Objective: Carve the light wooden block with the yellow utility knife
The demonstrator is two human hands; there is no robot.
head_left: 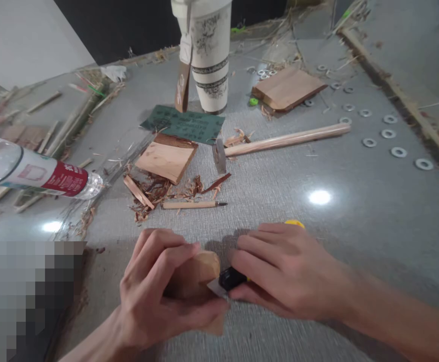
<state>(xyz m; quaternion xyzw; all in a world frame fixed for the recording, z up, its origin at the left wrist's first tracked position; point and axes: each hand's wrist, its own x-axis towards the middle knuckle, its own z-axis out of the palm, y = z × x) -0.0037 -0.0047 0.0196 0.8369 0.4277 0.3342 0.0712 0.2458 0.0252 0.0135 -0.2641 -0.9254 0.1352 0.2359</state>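
My left hand (pixel 159 291) is wrapped round a small rounded block of wood (pixel 200 269) near the table's front edge. My right hand (pixel 283 271) grips a yellow and black utility knife (pixel 231 278); its blade tip rests against the right side of the wood block. Both hands sit close together, fingers closed. Most of the knife is hidden under my right hand, with only a bit of yellow showing behind the knuckles.
Ahead lie a pencil (pixel 192 204), wood shavings (pixel 159 191), a flat wood piece (pixel 166 158), green sandpaper (pixel 185 123), a hammer (pixel 279 141), a paper cup (pixel 207 55), another wood slab (pixel 287 88) and several washers (pixel 388 134). A plastic bottle (pixel 38 173) lies at left.
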